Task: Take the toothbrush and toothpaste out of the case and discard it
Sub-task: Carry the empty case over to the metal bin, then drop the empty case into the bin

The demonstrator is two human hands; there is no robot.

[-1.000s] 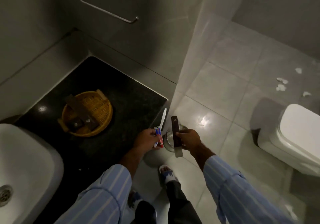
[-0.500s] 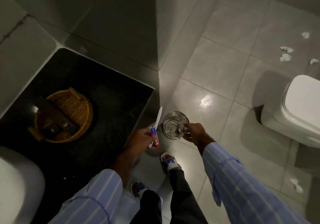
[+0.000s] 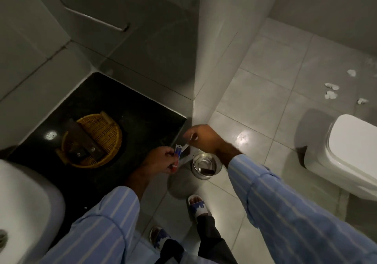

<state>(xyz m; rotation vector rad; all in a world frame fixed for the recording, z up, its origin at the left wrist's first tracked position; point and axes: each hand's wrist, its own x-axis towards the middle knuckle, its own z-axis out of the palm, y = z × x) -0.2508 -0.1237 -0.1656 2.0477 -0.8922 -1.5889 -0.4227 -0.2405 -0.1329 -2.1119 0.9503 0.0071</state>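
Since the earlier frames the dark case [image 3: 206, 170] has left the right hand and now lies inside the small metal bin [image 3: 206, 167] on the floor, and the right hand [image 3: 204, 139] has come across from the bin rim toward the left. That hand now pinches the white toothbrush [image 3: 188, 142] near its upper end, fingers curled around it, while the left hand [image 3: 161, 159] is closed around the toothpaste [image 3: 177, 154] (a small blue and red tube, upright in the fist) and seemingly the lower end of the brush too, though the blur makes that hard to confirm. Both hands sit just beside each other, above the edge of the black counter [image 3: 122, 104] and just left of the bin. Judging by how things lie, the task looks essentially done: brush and paste are out, and the case is discarded. What remains, if anything, is setting the two items down, perhaps near the woven basket [image 3: 106, 129] on the counter.
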